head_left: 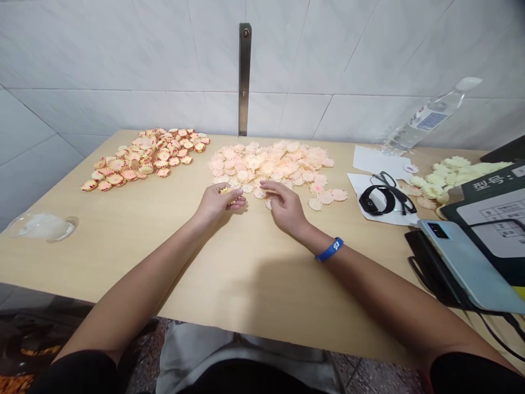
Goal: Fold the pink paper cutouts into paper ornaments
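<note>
My left hand point(219, 204) is closed around a small yellow scalloped piece point(225, 190), thumb pressed over the fingers. Just right of it, my right hand point(285, 207) is open with curved fingers, at the near edge of a heap of pale pink and cream scalloped discs point(274, 161). A few discs lie beneath or beside its fingertips. Farther left on the table point(197, 284) is a second pile, of cream discs with red edges point(151, 156). The two hands are apart, and a blue band is on the right wrist.
A clear cup point(45, 225) lies on its side at the left. To the right are a water bottle point(426, 123), glasses and a black watch point(377, 200) on paper, pale green pieces point(447, 175), and a phone point(471, 265) with cables.
</note>
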`<act>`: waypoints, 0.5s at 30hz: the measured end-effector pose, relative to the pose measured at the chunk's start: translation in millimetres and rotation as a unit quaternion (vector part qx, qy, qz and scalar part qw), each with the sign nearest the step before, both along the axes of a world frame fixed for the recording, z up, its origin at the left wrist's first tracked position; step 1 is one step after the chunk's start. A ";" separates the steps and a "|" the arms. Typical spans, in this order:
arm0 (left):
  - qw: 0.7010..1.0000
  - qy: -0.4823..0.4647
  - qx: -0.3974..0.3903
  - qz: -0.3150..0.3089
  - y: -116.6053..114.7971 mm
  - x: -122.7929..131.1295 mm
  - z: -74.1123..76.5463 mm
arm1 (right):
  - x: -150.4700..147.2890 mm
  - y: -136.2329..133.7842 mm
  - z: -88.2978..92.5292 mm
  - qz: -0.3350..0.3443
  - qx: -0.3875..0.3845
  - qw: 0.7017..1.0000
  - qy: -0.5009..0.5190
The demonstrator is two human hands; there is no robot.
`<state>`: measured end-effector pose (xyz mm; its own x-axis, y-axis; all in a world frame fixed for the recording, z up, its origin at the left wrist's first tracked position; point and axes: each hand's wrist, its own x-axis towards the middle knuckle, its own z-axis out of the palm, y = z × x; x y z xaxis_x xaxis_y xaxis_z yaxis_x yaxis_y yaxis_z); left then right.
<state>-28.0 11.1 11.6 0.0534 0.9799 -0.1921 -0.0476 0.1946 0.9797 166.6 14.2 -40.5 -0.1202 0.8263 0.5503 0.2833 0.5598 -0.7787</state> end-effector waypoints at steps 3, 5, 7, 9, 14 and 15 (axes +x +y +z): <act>0.999 0.045 0.002 -0.008 -1.3 2.1 -0.1 | -3.0 -7.6 5.5 0.000 0.014 0.999 -0.030; 0.997 0.074 0.012 -0.034 -3.6 4.7 -0.9 | -6.5 -12.8 9.0 0.023 -0.001 0.999 -0.049; 0.992 0.090 0.032 -0.078 -6.4 7.3 -3.2 | -10.1 -16.8 11.8 0.073 -0.034 0.995 -0.059; 0.987 0.095 0.053 -0.122 -8.6 9.0 -6.3 | -12.8 -18.8 13.2 0.123 -0.073 0.988 -0.053; 0.973 0.090 0.080 -0.195 -8.9 8.9 -10.1 | -14.3 -15.9 10.9 0.107 -0.135 0.985 0.027; 0.971 0.090 0.084 -0.204 -8.4 8.8 -9.6 | -13.9 -14.8 10.3 0.111 -0.145 0.983 0.035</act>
